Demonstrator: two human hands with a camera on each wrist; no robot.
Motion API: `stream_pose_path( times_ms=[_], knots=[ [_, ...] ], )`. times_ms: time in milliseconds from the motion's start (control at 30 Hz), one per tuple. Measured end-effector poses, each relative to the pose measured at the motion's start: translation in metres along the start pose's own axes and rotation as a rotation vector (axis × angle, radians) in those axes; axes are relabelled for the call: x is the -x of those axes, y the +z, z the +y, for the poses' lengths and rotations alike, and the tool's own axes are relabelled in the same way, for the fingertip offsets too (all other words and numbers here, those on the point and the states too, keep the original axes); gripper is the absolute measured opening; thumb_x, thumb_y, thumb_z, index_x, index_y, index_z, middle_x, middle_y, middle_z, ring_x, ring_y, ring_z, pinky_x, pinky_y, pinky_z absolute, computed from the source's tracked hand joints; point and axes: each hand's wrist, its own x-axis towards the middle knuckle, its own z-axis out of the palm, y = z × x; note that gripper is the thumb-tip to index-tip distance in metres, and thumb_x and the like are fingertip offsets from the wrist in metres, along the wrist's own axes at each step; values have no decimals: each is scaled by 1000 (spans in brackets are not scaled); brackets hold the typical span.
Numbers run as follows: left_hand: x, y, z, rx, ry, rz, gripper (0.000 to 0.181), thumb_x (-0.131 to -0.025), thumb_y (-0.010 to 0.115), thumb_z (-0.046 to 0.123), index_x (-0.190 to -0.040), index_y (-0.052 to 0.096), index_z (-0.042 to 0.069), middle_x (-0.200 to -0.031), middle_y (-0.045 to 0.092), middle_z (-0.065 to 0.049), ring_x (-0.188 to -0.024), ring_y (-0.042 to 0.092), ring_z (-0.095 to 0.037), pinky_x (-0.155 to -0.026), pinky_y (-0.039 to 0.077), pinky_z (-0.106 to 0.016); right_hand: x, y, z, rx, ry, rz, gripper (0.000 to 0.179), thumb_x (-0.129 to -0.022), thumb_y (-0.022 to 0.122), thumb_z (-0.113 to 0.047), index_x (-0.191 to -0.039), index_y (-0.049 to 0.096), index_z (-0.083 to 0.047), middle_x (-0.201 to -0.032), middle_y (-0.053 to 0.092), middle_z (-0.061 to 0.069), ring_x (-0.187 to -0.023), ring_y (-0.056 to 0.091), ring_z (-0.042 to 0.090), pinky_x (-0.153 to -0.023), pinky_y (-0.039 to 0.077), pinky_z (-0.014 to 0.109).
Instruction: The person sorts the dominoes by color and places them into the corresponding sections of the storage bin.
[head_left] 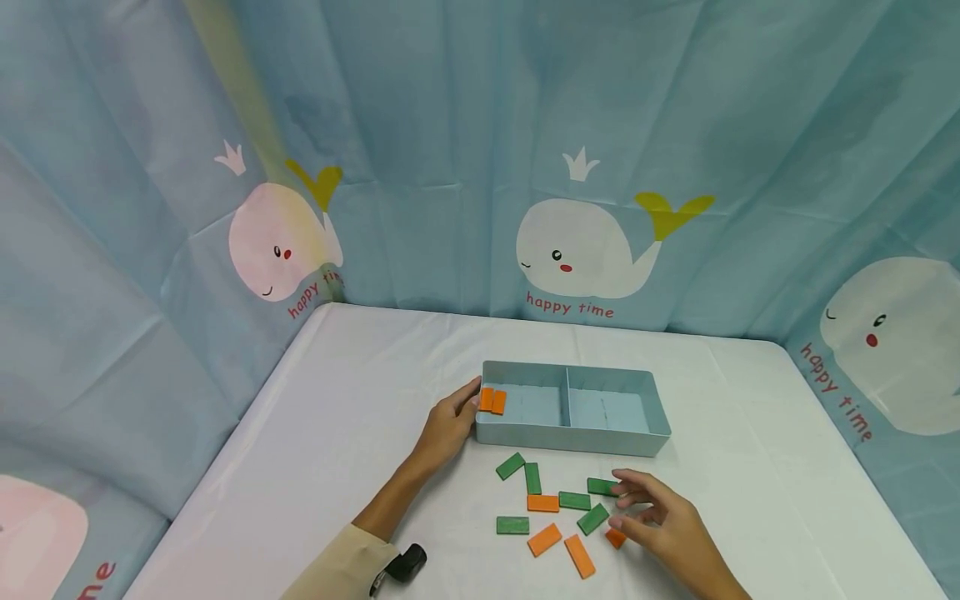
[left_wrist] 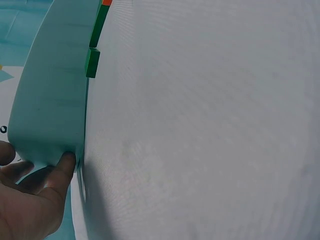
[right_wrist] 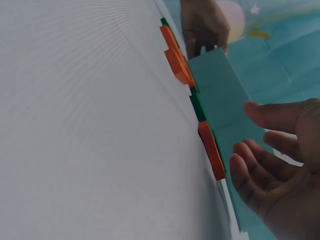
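Note:
My left hand (head_left: 447, 423) rests its fingertips against the left end of a grey-blue two-compartment box (head_left: 525, 435); the left wrist view shows these fingers spread at the box's end wall (left_wrist: 45, 147). Two orange blocks (head_left: 492, 401) lie in the left compartment, beside that hand. My right hand (head_left: 660, 521) hovers over the right side of the scattered blocks, thumb and fingers apart with nothing between them. Below its fingers are a green block (head_left: 600, 487) and an orange block (head_left: 616, 538), both partly hidden. In the right wrist view its fingers (right_wrist: 270, 120) are loosely bent.
Several flat green blocks (head_left: 513, 525) and orange blocks (head_left: 544, 540) lie loose on the white table (head_left: 337, 400) in front of the box. A divider (head_left: 566, 396) splits the box in two. Blue whale-print curtains (head_left: 435, 242) hang behind the table.

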Motion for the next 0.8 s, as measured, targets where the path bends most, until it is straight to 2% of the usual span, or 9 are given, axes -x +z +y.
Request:
stream_pose_path(
  times_ms=[133, 233, 333, 567, 667, 800],
  knots=[
    [0, 0, 0, 3, 4, -1, 51, -115, 48, 26, -164, 40, 14, -168, 41, -3, -158, 35, -28, -129, 31, -53, 3, -3, 1, 45, 115, 9, 56, -87, 89, -19, -138, 67, -13, -114, 73, 1, -95, 68, 7, -73, 60, 24],
    [0, 0, 0, 2, 10, -2, 51, -115, 47, 25, -164, 40, 13, -168, 42, -4, -157, 36, -28, -128, 32, -52, 4, -6, 0, 84, 227, 1, 59, -86, 90, -21, -140, 67, -14, -114, 72, 0, -93, 65, 5, -73, 58, 23],
    [1, 0, 0, -2, 13, -3, 52, -115, 47, 25, -164, 40, 12, -168, 42, -4, -157, 36, -28, -128, 33, -52, 6, -7, -1, 110, 299, -8, 62, -84, 92, -21, -140, 66, -14, -115, 72, 2, -88, 63, 6, -73, 56, 23],
    [0, 0, 0, -8, 15, -1, 52, -115, 47, 25, -164, 40, 10, -168, 42, -4, -157, 36, -27, -128, 33, -52, 9, -9, 0, 113, 346, -12, 65, -81, 92, -12, -141, 66, -12, -118, 71, 6, -77, 64, 9, -68, 56, 22],
    [0, 0, 0, -5, 11, -3, 52, -115, 47, 25, -164, 40, 9, -168, 41, -4, -157, 36, -27, -128, 33, -52, 9, -8, 1, 98, 372, -16, 66, -82, 91, -12, -143, 64, -11, -123, 71, 7, -82, 67, 9, -69, 58, 23],
    [-1, 1, -1, 11, 11, -6, 52, -115, 47, 24, -164, 39, 8, -168, 41, -5, -158, 35, -29, -128, 32, -53, 6, -7, 1, 70, 385, -22, 68, -83, 91, -11, -145, 63, -10, -127, 70, 6, -93, 69, 10, -76, 61, 22]
  ],
)
